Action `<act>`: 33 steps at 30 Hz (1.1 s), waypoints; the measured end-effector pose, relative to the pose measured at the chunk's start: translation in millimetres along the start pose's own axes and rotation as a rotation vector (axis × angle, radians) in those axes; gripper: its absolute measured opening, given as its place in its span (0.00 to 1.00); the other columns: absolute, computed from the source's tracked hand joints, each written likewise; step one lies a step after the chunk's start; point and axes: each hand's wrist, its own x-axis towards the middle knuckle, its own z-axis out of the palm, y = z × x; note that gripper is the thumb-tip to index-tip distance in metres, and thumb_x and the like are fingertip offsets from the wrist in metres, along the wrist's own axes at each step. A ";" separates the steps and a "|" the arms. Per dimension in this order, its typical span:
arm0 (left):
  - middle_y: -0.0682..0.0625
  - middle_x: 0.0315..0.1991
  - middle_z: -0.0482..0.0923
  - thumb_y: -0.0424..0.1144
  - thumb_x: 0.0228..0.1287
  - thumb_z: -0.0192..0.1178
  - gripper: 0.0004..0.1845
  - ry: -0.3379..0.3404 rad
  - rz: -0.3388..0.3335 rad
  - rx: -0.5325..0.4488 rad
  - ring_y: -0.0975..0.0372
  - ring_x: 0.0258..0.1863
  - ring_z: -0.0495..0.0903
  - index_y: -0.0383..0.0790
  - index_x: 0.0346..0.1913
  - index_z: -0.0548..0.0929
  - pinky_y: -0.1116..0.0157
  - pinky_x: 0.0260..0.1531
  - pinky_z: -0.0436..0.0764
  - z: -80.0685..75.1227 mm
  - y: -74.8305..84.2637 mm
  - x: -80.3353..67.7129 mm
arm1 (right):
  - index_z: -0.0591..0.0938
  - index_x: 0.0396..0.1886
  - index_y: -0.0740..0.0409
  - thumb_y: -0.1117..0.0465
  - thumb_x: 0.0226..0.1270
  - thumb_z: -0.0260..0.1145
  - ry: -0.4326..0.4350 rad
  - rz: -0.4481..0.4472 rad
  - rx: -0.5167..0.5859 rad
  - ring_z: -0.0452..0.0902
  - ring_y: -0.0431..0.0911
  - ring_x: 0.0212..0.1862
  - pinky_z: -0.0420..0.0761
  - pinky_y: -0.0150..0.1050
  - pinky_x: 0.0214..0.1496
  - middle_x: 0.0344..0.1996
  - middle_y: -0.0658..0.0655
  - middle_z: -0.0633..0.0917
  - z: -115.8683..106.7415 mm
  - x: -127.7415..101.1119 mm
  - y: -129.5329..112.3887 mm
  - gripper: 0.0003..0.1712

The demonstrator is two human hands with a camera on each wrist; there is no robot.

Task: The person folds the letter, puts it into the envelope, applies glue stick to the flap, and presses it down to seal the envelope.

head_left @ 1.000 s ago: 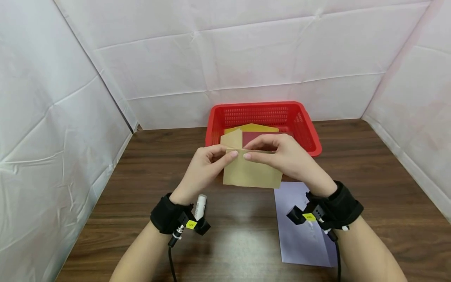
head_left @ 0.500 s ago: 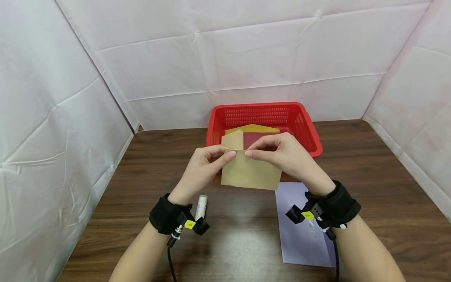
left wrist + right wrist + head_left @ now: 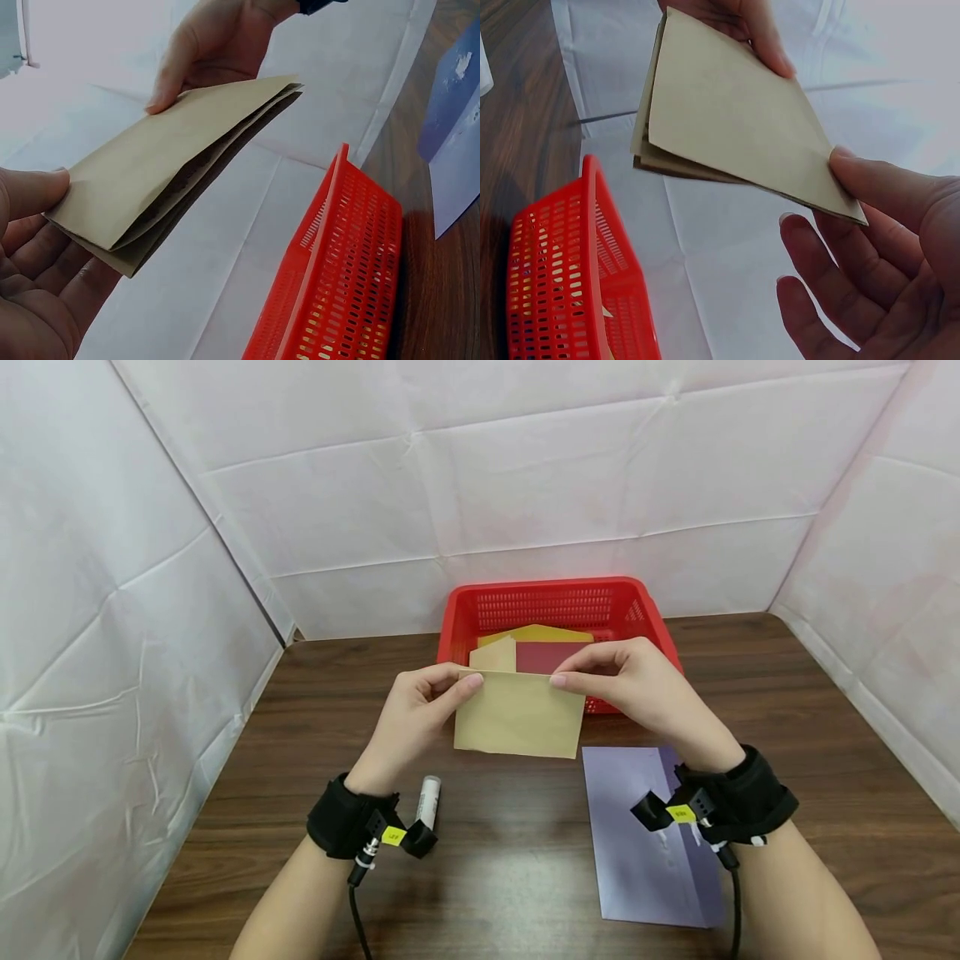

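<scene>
Overhead: left hand [image 3: 420, 710] and right hand [image 3: 637, 689] each pinch a top corner of the tan envelope [image 3: 519, 714], held above the table [image 3: 337, 710] before the red basket [image 3: 558, 602].
Wrists only: envelope's layers gape slightly.
Head only: glue stick [image 3: 428, 800], purple sheet [image 3: 637, 835].

The folded envelope [image 3: 519, 713] hung at frame centre, above the table [image 3: 825, 735], pinched at its upper corners by the left hand [image 3: 412, 718] and the right hand [image 3: 645, 693]. Behind it stood the basket [image 3: 558, 602] with 3 sheets [image 3: 540, 647] inside. The glue stick [image 3: 427, 802] lay lower left, the flat paper [image 3: 637, 835] lower right.
</scene>
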 end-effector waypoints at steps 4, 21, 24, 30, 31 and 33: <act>0.46 0.28 0.79 0.42 0.72 0.63 0.12 0.017 -0.018 -0.008 0.58 0.29 0.74 0.36 0.46 0.87 0.69 0.26 0.72 -1.8 1.0 -1.6 | 0.90 0.41 0.46 0.40 0.60 0.75 0.001 0.050 0.039 0.76 0.49 0.43 0.77 0.38 0.40 0.36 0.52 0.87 -1.7 -3.2 -0.2 0.19; 0.45 0.36 0.84 0.41 0.71 0.64 0.13 0.116 -0.019 -0.161 0.55 0.38 0.80 0.32 0.47 0.87 0.66 0.38 0.80 -2.5 0.6 -1.5 | 0.88 0.47 0.55 0.46 0.64 0.73 0.012 0.081 0.192 0.77 0.50 0.48 0.78 0.39 0.45 0.38 0.54 0.87 5.1 -4.5 8.6 0.20; 0.46 0.36 0.84 0.41 0.71 0.64 0.13 0.143 -0.003 -0.170 0.56 0.38 0.79 0.31 0.46 0.87 0.67 0.38 0.79 -1.8 0.1 -0.6 | 0.88 0.46 0.55 0.47 0.65 0.73 -0.003 0.065 0.185 0.78 0.50 0.46 0.78 0.37 0.42 0.37 0.54 0.88 8.1 -4.7 10.4 0.19; 0.45 0.36 0.85 0.41 0.71 0.65 0.14 0.185 0.010 -0.191 0.56 0.37 0.80 0.30 0.46 0.87 0.65 0.39 0.80 -1.1 -0.3 -0.9 | 0.89 0.45 0.54 0.46 0.64 0.74 -0.027 0.067 0.160 0.80 0.49 0.44 0.79 0.36 0.42 0.35 0.53 0.88 13.9 -6.3 13.4 0.18; 0.45 0.36 0.85 0.41 0.71 0.65 0.14 0.193 0.011 -0.196 0.56 0.37 0.80 0.30 0.46 0.87 0.65 0.39 0.80 -1.2 -0.3 -0.9 | 0.89 0.45 0.54 0.46 0.64 0.74 -0.033 0.063 0.153 0.80 0.50 0.43 0.79 0.36 0.42 0.35 0.53 0.88 14.8 -6.6 14.1 0.18; 0.46 0.36 0.85 0.41 0.71 0.65 0.14 0.206 0.018 -0.206 0.56 0.37 0.80 0.30 0.46 0.87 0.65 0.40 0.81 -1.6 -0.1 -1.0 | 0.90 0.44 0.54 0.47 0.64 0.74 -0.050 0.057 0.148 0.80 0.50 0.43 0.80 0.37 0.43 0.34 0.54 0.88 16.6 -7.1 15.7 0.18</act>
